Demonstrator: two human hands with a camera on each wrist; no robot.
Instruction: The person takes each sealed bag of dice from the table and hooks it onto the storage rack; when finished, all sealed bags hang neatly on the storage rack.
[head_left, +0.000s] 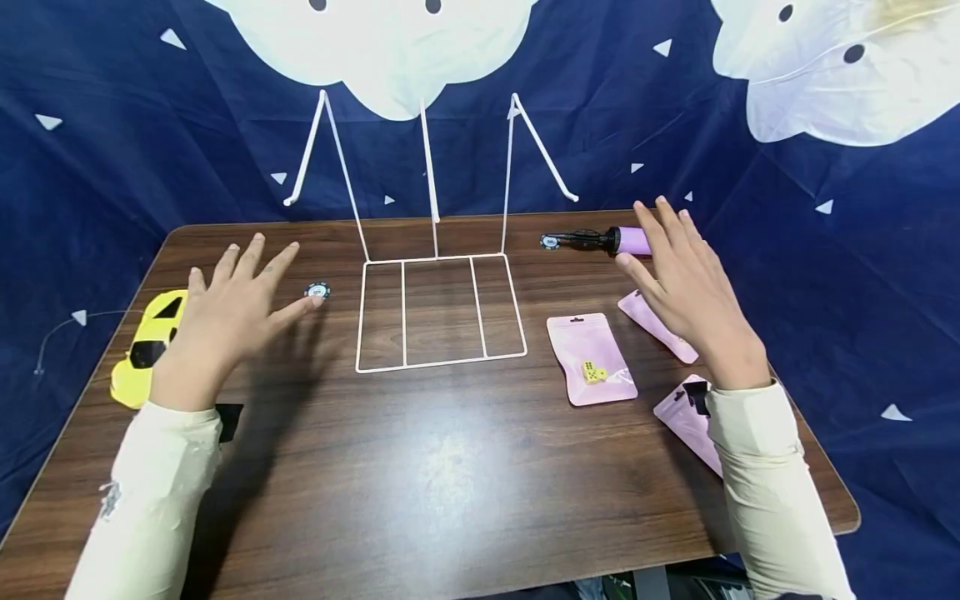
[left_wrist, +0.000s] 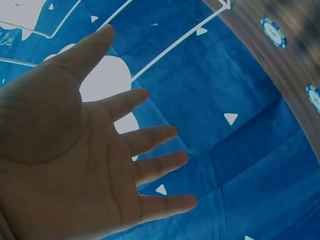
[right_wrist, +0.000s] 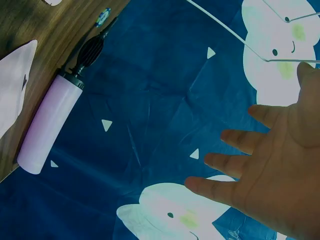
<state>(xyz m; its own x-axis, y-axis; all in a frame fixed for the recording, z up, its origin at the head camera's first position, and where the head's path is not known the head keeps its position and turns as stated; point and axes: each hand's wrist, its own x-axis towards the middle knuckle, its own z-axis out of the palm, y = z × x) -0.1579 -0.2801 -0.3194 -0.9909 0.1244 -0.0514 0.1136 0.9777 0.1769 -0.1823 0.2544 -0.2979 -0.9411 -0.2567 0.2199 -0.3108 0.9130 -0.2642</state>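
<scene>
My left hand (head_left: 228,321) is spread with straight fingers above the left side of the table, holding nothing. Beneath and beside it lies a yellow toy car (head_left: 146,354), partly covered by the hand. A blue-and-white poker chip (head_left: 317,291) lies just past the thumb tip. On the other side, my right hand (head_left: 686,292) is likewise spread and holds nothing. Behind its fingers lies a lilac hand air pump (right_wrist: 50,125) with a black ribbed nozzle end. Left of that hand, a pink pouch (head_left: 570,342) lies flat with yellow dice (head_left: 592,372) on its front.
A white wire rack (head_left: 442,364) with upright prongs stands mid-table, towards the back. Another poker chip (head_left: 550,242) lies at the pump's tip. Two more pink pouches (head_left: 652,323) lie under the right arm. A blue cloth (head_left: 622,100) with white clouds hangs behind.
</scene>
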